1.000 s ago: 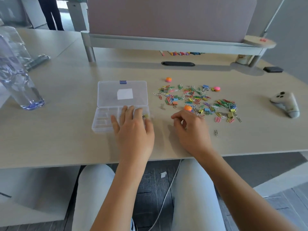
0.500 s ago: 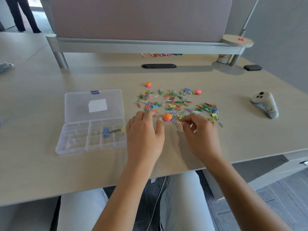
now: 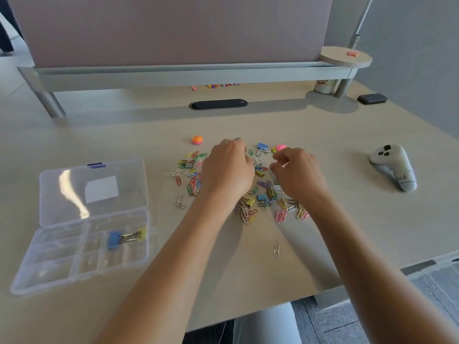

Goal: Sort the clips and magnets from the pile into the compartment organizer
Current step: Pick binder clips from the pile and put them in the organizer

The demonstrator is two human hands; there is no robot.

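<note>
While curled, hands point(image 3: 227, 170) over pile point(image 3: 248, 192).

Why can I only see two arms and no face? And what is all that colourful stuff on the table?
The camera sits on a person's head and looks down, so you see only their own arms, as if through their eyes. The left hand and the right hand reach over a pile of clips in many colours on a table. Both have curled fingers, but whether they pinch a clip is hidden. An orange magnet lies behind the pile, and a pink magnet peeks out by the right hand. To the left is a clear box, its lid open, with little compartments; two binder clips lie inside. On the right rests a grey controller.
</note>
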